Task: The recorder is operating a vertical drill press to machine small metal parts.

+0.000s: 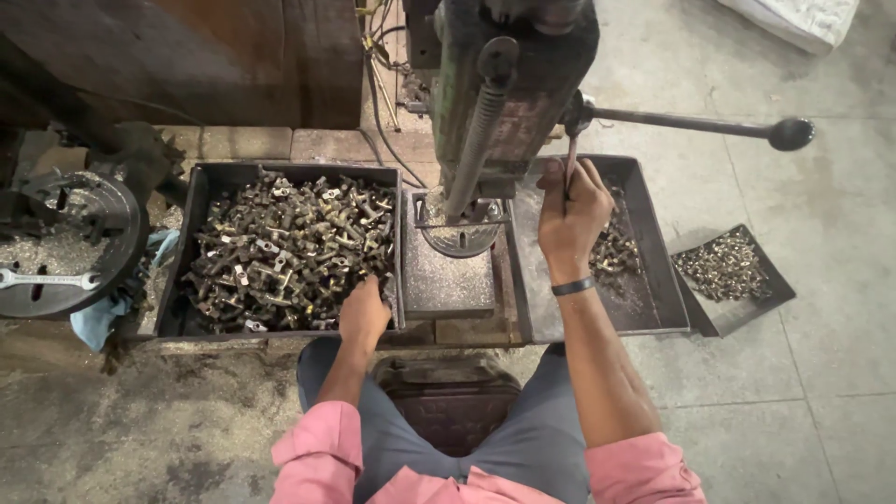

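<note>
I sit facing a green drill press (509, 84) with its round work table (460, 238) in front of me. My left hand (362, 313) reaches into the near right corner of a dark metal tray (175, 280) heaped with several small T-shaped metal parts (289, 247); whether it grips one is hidden. My right hand (571, 217) is raised beside the press, fingers closed around a thin downward spoke of the feed handle (568, 168). A black band sits on that wrist. Under this hand lies a second tray (658, 271) with a smaller pile of parts (614, 250).
A long feed lever with a black knob (790, 133) juts right. A small tray of metal pieces (726, 266) lies on the concrete floor at right. On the left a round machine plate (65, 252) carries a spanner (47, 279), with blue cloth (107, 313) beside it.
</note>
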